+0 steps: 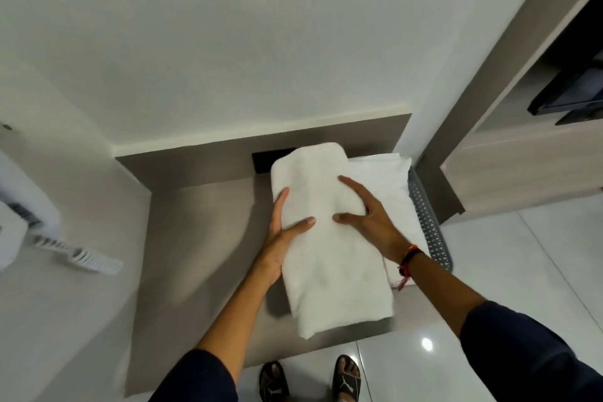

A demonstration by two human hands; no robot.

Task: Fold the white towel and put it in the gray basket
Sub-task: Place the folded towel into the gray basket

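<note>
Your left hand (280, 238) is gripping the white towel (329, 258), right hand (370, 217) lying spread on top; gray basket (430, 232) sitting just right of both

White towel (329, 238), gray perforated basket (427, 225), gray-brown counter (195, 238), red wrist thread (408, 263), black sandals (346, 378).

left hand (283, 240) grips towel (329, 274), thumb on top | right hand (370, 217) palm-down, fingers spread, presses top | arms forward
</note>
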